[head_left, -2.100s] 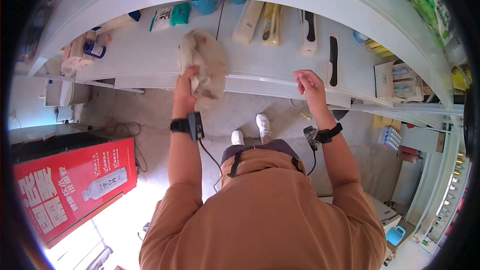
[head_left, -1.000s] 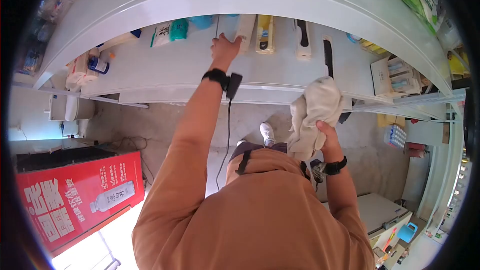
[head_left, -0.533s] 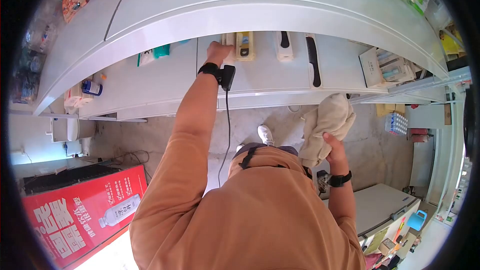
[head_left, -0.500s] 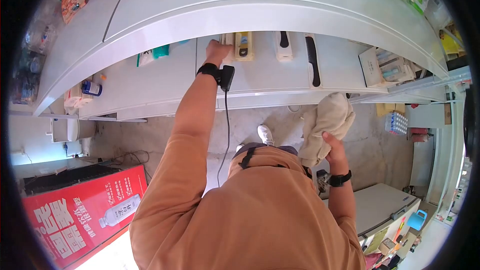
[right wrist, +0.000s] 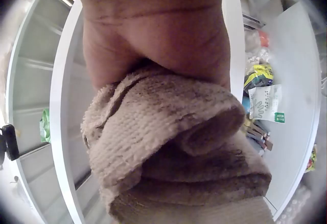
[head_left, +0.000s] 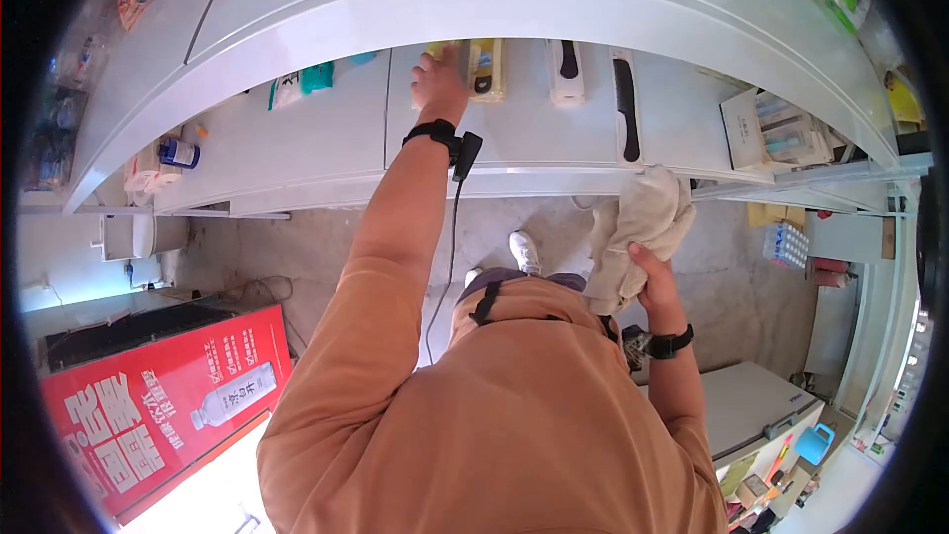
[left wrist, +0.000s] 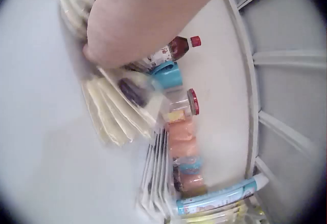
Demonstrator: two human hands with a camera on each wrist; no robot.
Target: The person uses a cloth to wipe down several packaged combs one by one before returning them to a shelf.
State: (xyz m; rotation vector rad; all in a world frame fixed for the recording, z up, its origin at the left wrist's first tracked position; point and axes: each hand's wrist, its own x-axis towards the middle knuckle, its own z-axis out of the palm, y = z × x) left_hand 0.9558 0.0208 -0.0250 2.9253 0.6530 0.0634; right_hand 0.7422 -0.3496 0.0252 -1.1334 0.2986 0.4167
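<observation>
My left hand (head_left: 440,87) reaches onto the white shelf (head_left: 306,138), its fingers loosely spread over the end of a pack beside a yellow pack with a black part (head_left: 485,69). In the left wrist view that hand (left wrist: 138,24) is blurred, fingertips mostly hidden, between cream packs (left wrist: 75,9) and a stack of clear-fronted packs (left wrist: 117,111). My right hand (head_left: 655,282) grips a bunched beige towel (head_left: 643,222) in front of the shelf edge. The right wrist view shows the towel's thick, ribbed folds (right wrist: 163,132) under the palm.
Right along the shelf lie a black-handled pack (head_left: 566,74), a black comb on a card (head_left: 627,109) and an opened box (head_left: 781,129). Salt-like bags (head_left: 301,84) lie left. An upper shelf (head_left: 445,5) overhangs the left hand. A red display chest (head_left: 168,405) stands at lower left.
The towel passed from the left hand to the right. The left hand then reached onto the shelf among the packs; the pack beneath it now sits farther back, and the fingers have spread.
</observation>
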